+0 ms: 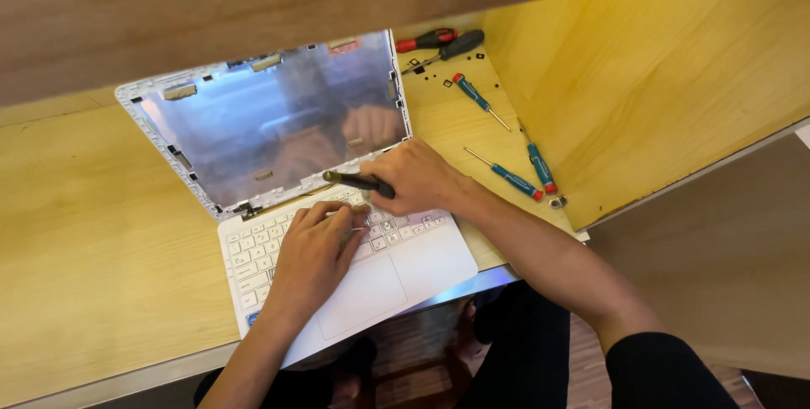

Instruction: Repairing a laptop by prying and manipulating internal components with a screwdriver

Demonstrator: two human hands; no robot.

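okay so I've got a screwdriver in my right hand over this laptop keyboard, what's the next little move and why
Probably tilt the screwdriver tip down to the spot the left hand pinches on the white laptop's keyboard. The right hand holds it almost flat above the keys, and the left fingertips sit just beneath it.

Laptop (337,232) on desk (101,257); screwdrivers (506,177) on desk right of it.

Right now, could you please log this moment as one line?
left hand: on laptop keyboard | right hand: holds dark-handled screwdriver | spare screwdrivers on desk
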